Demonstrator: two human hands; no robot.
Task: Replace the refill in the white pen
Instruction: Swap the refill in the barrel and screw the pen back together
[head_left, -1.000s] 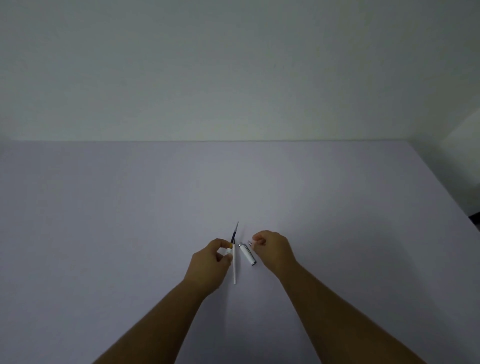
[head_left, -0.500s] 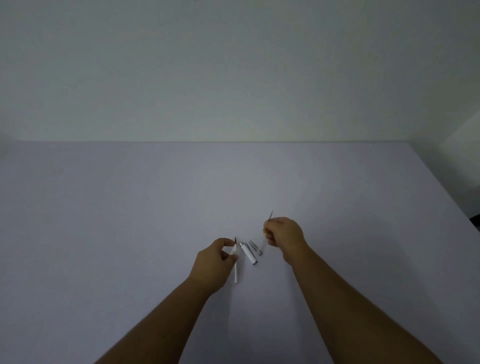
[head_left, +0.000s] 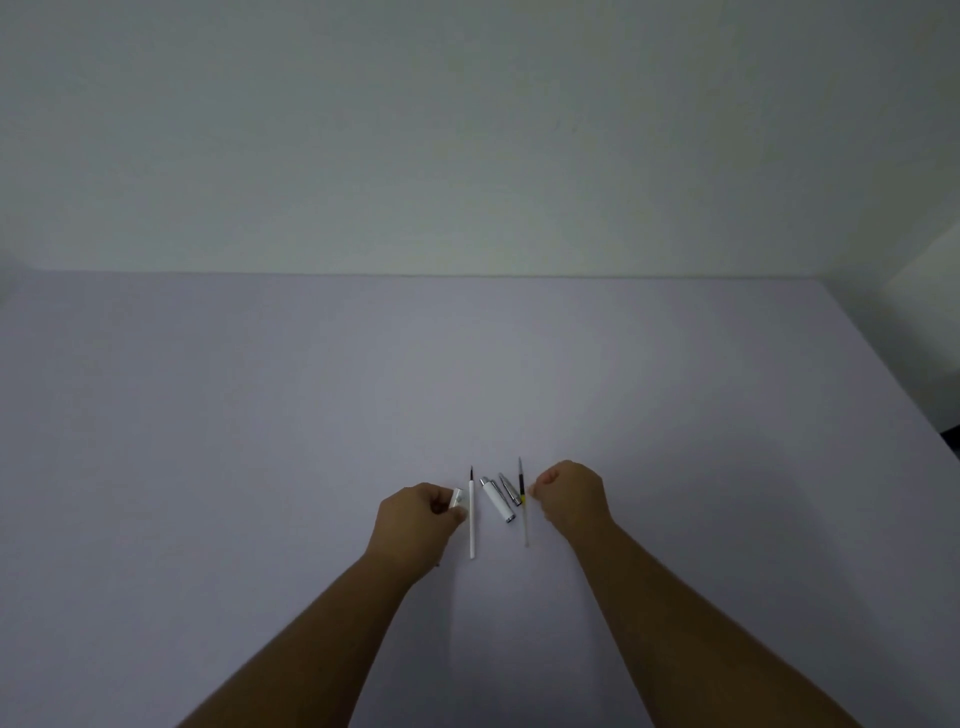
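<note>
My left hand (head_left: 418, 519) pinches a short white pen barrel (head_left: 458, 498) just above the table. Right beside it a long white refill (head_left: 471, 525) with a dark tip lies on the table. To its right lie a white pen part with a silver end (head_left: 497, 500) and a slim silver tip piece (head_left: 509, 488). Farther right a clear refill with a yellow band (head_left: 524, 512) lies flat. My right hand (head_left: 571, 496) is curled, its fingertips right next to the yellow band; whether they touch it cannot be told.
Everything sits on a plain pale purple table (head_left: 311, 441) against a white wall. The table's right edge (head_left: 914, 415) runs diagonally at the far right.
My right hand pulled the yellow-banded refill out of the barrel in my left hand, carried it right and lowered it onto the table. My left hand stayed put.
</note>
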